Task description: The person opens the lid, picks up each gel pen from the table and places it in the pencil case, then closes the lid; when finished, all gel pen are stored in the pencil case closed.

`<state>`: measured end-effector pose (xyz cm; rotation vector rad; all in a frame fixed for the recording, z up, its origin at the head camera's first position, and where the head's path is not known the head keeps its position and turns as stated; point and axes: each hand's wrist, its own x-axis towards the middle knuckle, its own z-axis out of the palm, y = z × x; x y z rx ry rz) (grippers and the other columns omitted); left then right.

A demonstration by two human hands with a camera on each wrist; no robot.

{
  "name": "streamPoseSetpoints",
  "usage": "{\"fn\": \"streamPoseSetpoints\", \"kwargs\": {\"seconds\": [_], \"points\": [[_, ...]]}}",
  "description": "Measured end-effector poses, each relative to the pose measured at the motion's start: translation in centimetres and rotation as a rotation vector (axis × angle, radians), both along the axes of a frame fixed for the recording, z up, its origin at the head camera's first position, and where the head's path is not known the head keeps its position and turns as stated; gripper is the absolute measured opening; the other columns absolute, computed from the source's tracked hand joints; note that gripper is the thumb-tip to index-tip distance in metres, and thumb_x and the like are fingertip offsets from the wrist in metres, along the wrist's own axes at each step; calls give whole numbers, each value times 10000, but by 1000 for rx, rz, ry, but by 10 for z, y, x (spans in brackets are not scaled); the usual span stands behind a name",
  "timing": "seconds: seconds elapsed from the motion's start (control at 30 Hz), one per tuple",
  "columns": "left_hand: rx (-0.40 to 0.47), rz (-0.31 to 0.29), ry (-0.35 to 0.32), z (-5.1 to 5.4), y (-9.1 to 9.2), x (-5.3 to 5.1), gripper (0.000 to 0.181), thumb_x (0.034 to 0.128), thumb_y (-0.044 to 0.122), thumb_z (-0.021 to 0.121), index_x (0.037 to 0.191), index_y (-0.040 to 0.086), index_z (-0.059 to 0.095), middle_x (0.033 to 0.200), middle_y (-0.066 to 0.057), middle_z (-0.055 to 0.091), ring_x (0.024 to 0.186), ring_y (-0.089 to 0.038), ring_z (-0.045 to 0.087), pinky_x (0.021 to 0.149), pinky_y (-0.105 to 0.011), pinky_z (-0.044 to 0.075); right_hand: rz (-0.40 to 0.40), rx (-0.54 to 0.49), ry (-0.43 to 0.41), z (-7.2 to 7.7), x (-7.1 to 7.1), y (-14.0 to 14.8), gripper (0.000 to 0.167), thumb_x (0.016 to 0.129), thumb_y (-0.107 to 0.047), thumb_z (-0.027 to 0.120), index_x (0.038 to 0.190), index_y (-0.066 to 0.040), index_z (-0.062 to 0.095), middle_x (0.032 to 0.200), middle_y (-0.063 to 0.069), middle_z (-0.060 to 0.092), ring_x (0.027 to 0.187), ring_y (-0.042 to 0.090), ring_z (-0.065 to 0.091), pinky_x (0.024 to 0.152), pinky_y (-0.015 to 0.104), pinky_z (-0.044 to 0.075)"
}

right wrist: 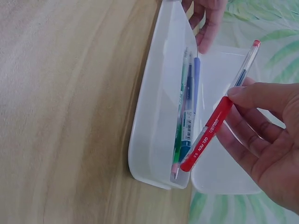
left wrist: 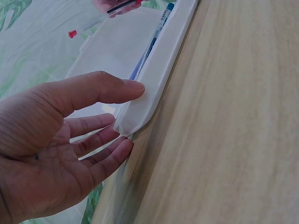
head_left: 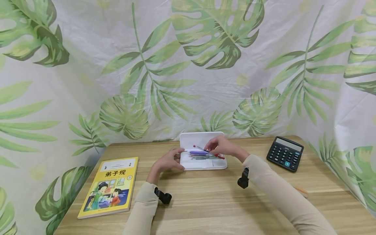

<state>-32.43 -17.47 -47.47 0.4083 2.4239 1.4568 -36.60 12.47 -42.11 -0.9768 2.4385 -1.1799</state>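
Note:
A white pencil case (head_left: 202,168) lies with its lid (head_left: 201,140) raised at the back of the table. Several pens (right wrist: 188,112), with blue, green and pink parts, lie inside it. My right hand (right wrist: 266,126) pinches a red gel pen (right wrist: 217,116) between thumb and fingers, tilted above the case and lid. The pen has a clear barrel and a red cap. At the case's left end is my left hand (left wrist: 70,135), thumb against the case wall and fingers extended at its corner. In the head view, my right hand (head_left: 221,146) partly covers the case's right side.
A yellow picture book (head_left: 110,186) lies at the table's left. The black calculator (head_left: 285,153) sits at the back right, and an orange object (head_left: 302,192) is partly hidden behind my right sleeve (head_left: 282,192). A leaf-patterned cloth (head_left: 176,81) hangs behind the table.

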Motion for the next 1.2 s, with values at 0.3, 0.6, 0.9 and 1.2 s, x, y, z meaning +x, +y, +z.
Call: {"fn": "streamPoseSetpoints", "kwargs": {"seconds": [0.3,0.6,0.9,1.2], "points": [[-9,6,7,3,2,2,912,701,-91,833,1505,-48,404,1412,-289,454,1259,-366,512,1083,-480,468,15,1,42,-10,-5,-5,181,842,103,712,1006,46,762,918,202,743,801,95,634,743,187,542],[-3,7,-4,3,2,2,910,713,-88,828,1513,-41,395,1431,-283,446,1278,-371,506,1094,-482,461,-16,22,51,-19,-6,-9,179,835,106,728,993,36,775,919,169,760,789,89,643,730,200,544],[4,-4,-5,3,3,3,913,712,-101,822,1511,-58,383,1391,-292,471,1230,-359,542,1056,-453,494,23,7,79,-27,-6,-13,163,815,120,729,963,66,773,919,195,767,787,86,660,743,214,560],[-7,-3,14,4,2,4,894,705,-109,814,1493,-73,393,1372,-282,444,1198,-334,530,1014,-378,510,12,27,63,-28,-6,-16,159,815,121,727,952,55,776,904,178,764,772,83,631,731,200,540]]}}
